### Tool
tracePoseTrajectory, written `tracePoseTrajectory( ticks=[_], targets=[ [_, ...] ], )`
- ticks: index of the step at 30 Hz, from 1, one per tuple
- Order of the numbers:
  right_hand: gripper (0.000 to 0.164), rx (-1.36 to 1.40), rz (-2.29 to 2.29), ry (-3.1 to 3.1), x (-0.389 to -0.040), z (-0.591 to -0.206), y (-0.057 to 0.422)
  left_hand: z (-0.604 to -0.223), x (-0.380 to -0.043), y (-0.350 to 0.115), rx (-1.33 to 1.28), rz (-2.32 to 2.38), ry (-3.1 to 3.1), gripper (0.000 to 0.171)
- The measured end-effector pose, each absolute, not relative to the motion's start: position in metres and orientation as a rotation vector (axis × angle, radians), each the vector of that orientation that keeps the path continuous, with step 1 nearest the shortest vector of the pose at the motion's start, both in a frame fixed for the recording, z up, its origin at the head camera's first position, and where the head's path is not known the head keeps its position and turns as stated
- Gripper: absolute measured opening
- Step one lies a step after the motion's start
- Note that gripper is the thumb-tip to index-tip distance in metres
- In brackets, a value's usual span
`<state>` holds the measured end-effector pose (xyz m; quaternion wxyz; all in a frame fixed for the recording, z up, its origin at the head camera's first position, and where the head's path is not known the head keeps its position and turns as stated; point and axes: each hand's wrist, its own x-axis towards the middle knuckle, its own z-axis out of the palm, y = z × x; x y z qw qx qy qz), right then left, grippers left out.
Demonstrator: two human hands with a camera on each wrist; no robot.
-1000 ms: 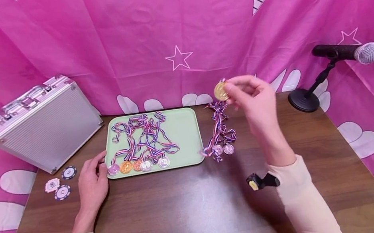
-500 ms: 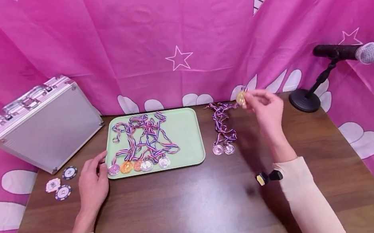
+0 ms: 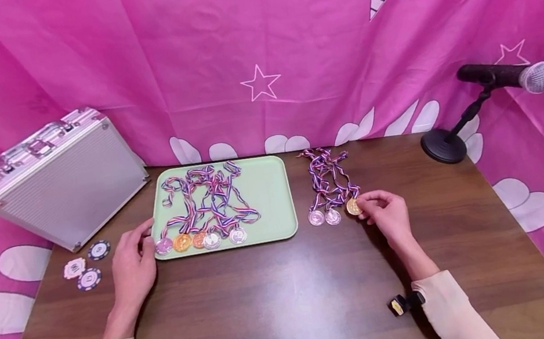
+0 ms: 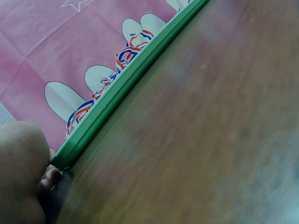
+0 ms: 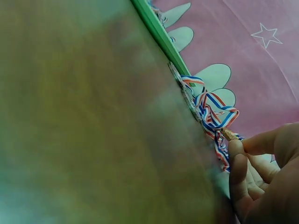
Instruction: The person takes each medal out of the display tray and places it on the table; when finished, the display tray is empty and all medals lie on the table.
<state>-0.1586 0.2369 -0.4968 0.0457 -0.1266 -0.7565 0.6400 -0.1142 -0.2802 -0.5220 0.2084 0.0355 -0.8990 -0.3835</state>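
Observation:
My right hand pinches a gold medal by its edge, low over the table at the right of two silver medals. Its red, white and blue ribbon runs away toward the backdrop beside theirs. In the right wrist view, thumb and fingertips hold the gold medal nearly edge-on. My left hand holds the left rim of a pale green tray; in the left wrist view the fingers are at the tray's corner, partly hidden. Several medals lie along the tray's front, ribbons tangled behind them.
A silver aluminium case stands at the back left, with three poker chips in front of it. At the back right is a microphone on a black stand. A pink curtain hangs behind the wooden table.
My right hand has brought the gold medal down from beside the curtain toward me, laying its ribbon out next to the silver medals' ribbons. The left hand stays at the tray.

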Motion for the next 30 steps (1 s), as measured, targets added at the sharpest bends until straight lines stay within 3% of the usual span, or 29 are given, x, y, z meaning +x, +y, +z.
tracePoseTrajectory(
  ticks=[14, 30],
  targets=[
    [0.016, -0.160, 1.219, -2.616, -0.148, -0.512, 0.230, -0.522, -0.113, -0.280, 0.116, -1.065, -2.503, 0.040],
    [0.023, -0.228, 1.259, -2.528, -0.143, -0.517, 0.228, -0.520, -0.113, -0.279, 0.110, -1.072, -2.508, 0.040]
  ],
)
